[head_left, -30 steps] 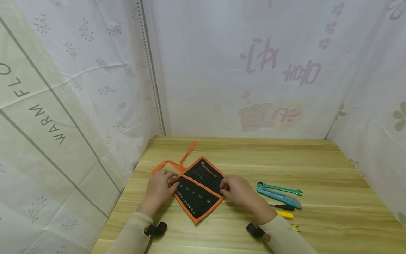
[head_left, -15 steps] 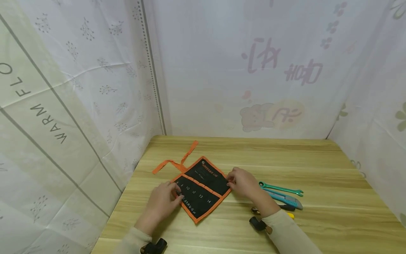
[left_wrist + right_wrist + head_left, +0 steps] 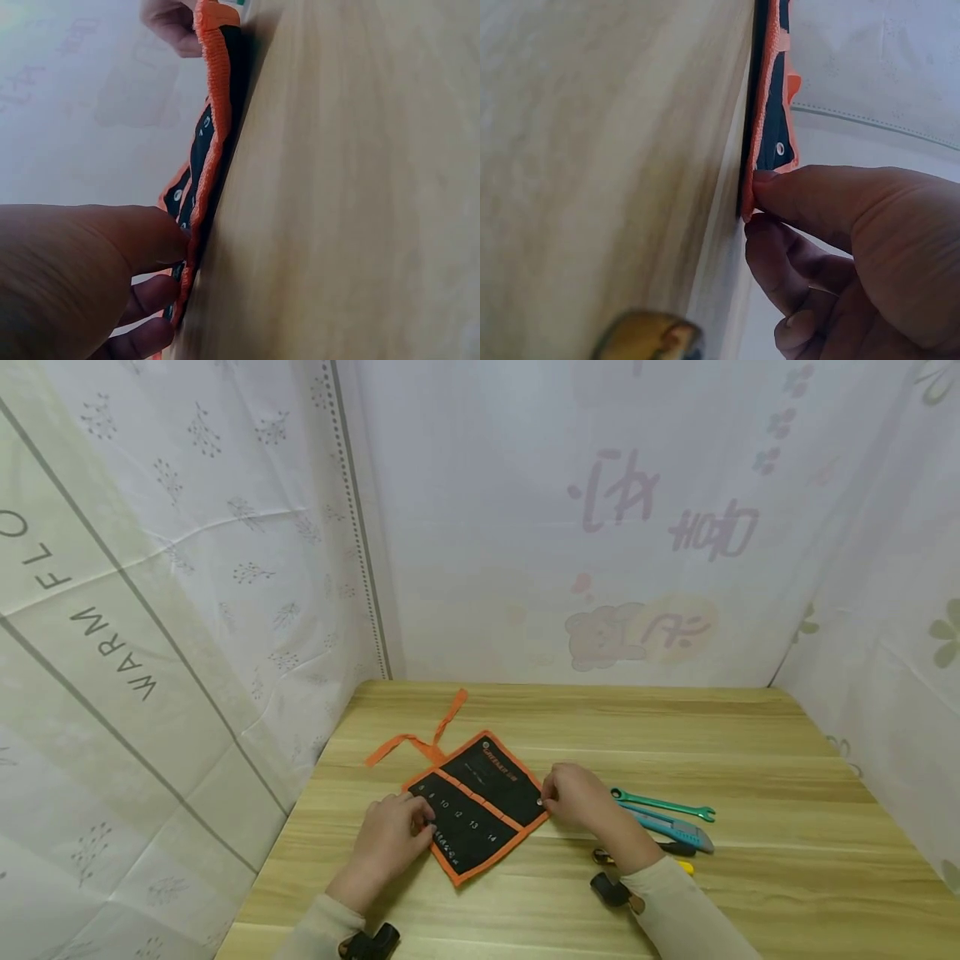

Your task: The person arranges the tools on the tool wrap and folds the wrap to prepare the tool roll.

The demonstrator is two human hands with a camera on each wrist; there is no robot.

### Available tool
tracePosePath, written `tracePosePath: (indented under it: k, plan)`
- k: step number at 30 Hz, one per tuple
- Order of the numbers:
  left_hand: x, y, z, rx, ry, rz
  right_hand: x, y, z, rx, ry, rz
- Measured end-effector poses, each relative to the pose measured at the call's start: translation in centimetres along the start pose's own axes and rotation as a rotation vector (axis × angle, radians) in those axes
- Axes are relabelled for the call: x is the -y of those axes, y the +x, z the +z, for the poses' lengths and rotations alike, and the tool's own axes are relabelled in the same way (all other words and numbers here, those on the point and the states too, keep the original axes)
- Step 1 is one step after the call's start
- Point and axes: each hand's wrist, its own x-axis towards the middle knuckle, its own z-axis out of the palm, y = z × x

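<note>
A black tool roll [image 3: 480, 856] with orange binding lies spread on the table, its pockets numbered in white. My left hand [image 3: 386, 839] is at its left edge; in the left wrist view the thumb [image 3: 154, 236] presses the binding from above, with fingertips against the edge's other side. At the right corner, beside a metal eyelet, my right hand [image 3: 581, 793] pinches the roll between thumb and forefinger. The right wrist view shows that orange corner [image 3: 751, 199] between them. Orange tie straps [image 3: 435, 747] trail from the roll's far left side.
Right of the roll lie a green ratchet wrench [image 3: 663, 804], a teal utility knife [image 3: 686, 833], a black handle [image 3: 678, 849] and a yellow handle [image 3: 686, 867], partly behind my right forearm. A brassy rounded end [image 3: 649, 337] shows blurred in the right wrist view. Printed curtains [image 3: 480, 527] surround the table.
My right hand has moved from the roll's pocket line to its right corner. The left hand has slid nearer along the left edge. The roll's far part has shifted slightly right.
</note>
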Motion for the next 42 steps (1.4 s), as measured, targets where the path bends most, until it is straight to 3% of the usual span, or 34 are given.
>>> tracePosePath:
  k: [10, 24, 37, 42]
  plan:
    - [0.5, 0.6, 0.2, -0.042, 0.017, 0.005, 0.6, -1.3, -0.3, 0.044, 0.022, 0.002]
    - [1.2, 2.0, 0.4, -0.034, 0.036, -0.026, 1.6, -2.8, 0.0, 0.046, -0.012, -0.03]
    - [1.7, 2.5, 0.3, -0.024, 0.036, -0.083, 2.6, -3.8, 0.5, 0.051, 0.033, -0.062]
    - [1.7, 2.7, 0.4, -0.047, 0.021, -0.065, 2.6, -4.2, 0.5, 0.055, 0.056, -0.07]
